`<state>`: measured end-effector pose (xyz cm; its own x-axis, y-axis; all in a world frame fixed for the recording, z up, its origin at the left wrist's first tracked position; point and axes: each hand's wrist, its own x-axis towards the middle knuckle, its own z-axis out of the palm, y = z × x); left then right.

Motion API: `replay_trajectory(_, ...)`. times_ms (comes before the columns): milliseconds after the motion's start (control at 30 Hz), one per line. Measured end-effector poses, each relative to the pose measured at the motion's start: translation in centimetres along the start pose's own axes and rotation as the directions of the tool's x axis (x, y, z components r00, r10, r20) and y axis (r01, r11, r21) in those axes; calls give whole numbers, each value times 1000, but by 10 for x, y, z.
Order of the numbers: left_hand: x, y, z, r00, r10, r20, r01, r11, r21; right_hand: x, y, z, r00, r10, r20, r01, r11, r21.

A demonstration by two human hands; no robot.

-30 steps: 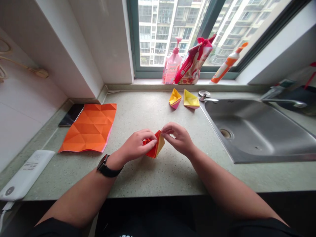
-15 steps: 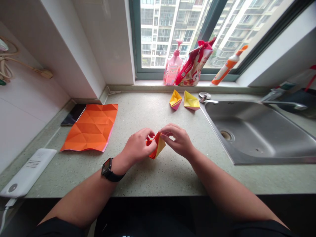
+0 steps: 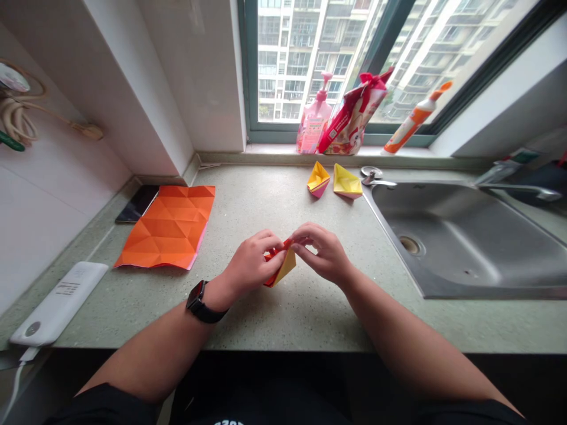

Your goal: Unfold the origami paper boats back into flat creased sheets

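Origami paper [image 3: 284, 267], red and yellow, pinched by fingers of left hand [image 3: 252, 264] and right hand [image 3: 321, 254].

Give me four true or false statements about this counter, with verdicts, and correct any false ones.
The black watch is on the right wrist. False: it is on the left wrist.

The left hand and right hand both pinch a folded red and yellow paper. True.

The creased orange sheet lies in the steel sink. False: it lies on the counter, left of the hands.

Two yellow and pink paper boats sit on the counter beyond the hands. True.
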<state>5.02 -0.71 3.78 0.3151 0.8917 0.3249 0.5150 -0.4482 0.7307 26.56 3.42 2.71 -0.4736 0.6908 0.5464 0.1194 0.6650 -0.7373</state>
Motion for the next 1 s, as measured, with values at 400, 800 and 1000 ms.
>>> replay_trajectory(400, 3, 2, -24, 954, -128, -270, 56, 964, -261, 1, 4, -15, 994, -3, 107, 13, 996, -88)
replay_trajectory(800, 7, -34, -49, 711, -51, -701, -172, 954, -244, -1, 13, -13, 950, 33, 312, 41, 973, -225)
replay_trajectory(1000, 5, -29, -63, 620, 195, -760, -200, 976, 87, -1, 18, -10, 892, 76, 445, 20, 978, -207)
